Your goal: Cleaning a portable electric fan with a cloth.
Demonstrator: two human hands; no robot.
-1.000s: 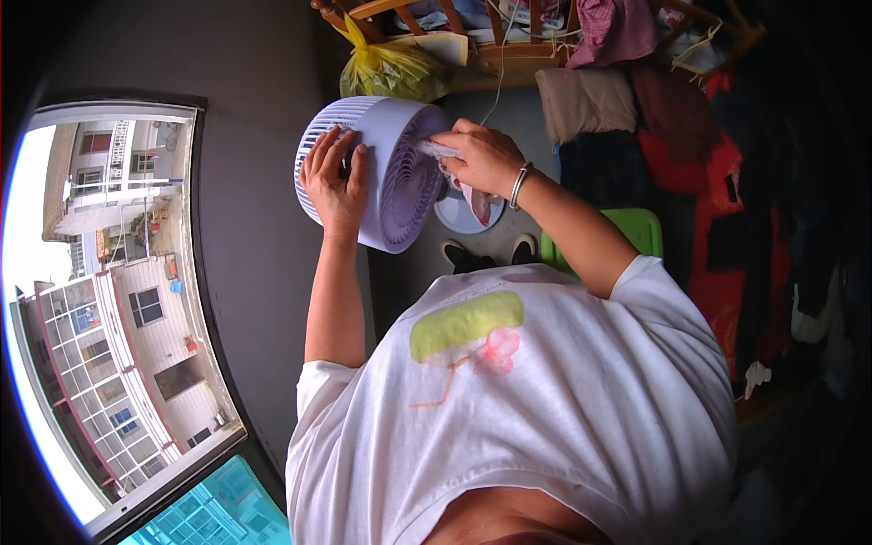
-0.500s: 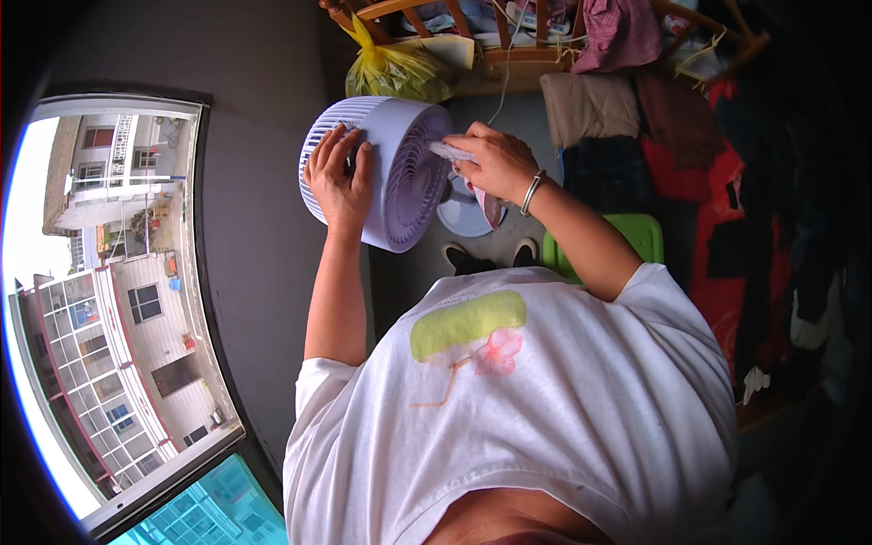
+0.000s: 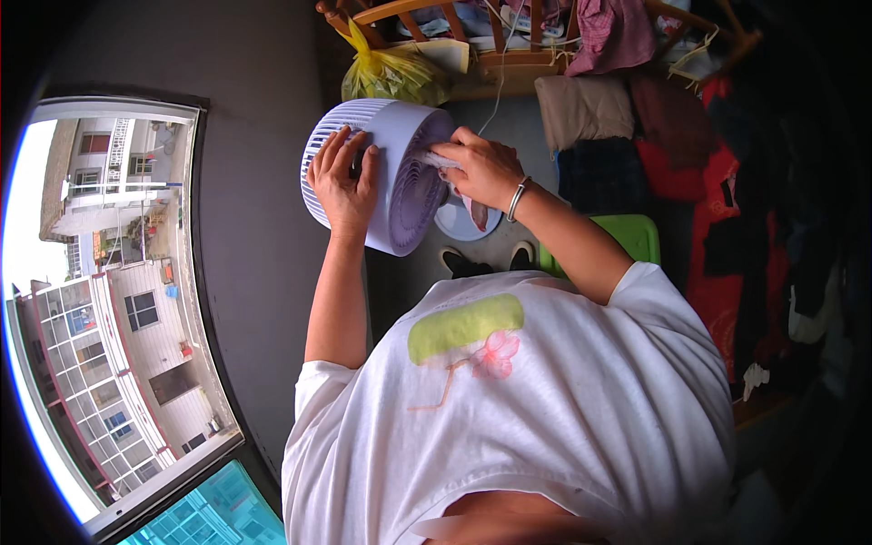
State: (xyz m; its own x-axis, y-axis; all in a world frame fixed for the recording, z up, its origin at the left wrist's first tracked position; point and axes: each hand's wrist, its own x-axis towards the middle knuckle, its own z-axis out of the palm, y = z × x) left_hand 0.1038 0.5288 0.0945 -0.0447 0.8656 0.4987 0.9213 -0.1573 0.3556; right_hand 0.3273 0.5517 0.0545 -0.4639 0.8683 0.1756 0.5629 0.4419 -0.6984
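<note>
A pale lilac electric fan [image 3: 397, 136], with a round slatted head, stands in front of me on a round base [image 3: 468, 221]. My left hand [image 3: 347, 182] grips the left side of its head, fingers over the slats and thumb on the smooth band. On the right, my right hand [image 3: 483, 168] has its fingers closed on a pale cloth [image 3: 474, 211] with pinkish parts. The fingers push the cloth against the ribbed grille [image 3: 420, 186], and its loose end hangs below the hand. Part of the cloth is hidden under the fingers.
A yellow plastic bag [image 3: 395, 74] hangs by a wooden rail [image 3: 400, 13] beyond the fan. Folded clothes [image 3: 581, 109] lie at the right, near a green stool or box lid [image 3: 627, 238]. A window [image 3: 202, 272] fills the left side. A white cord [image 3: 498, 95] runs behind the fan.
My right hand has shifted slightly left and down, bringing the cloth further onto the grille. My left hand stays in place on the fan.
</note>
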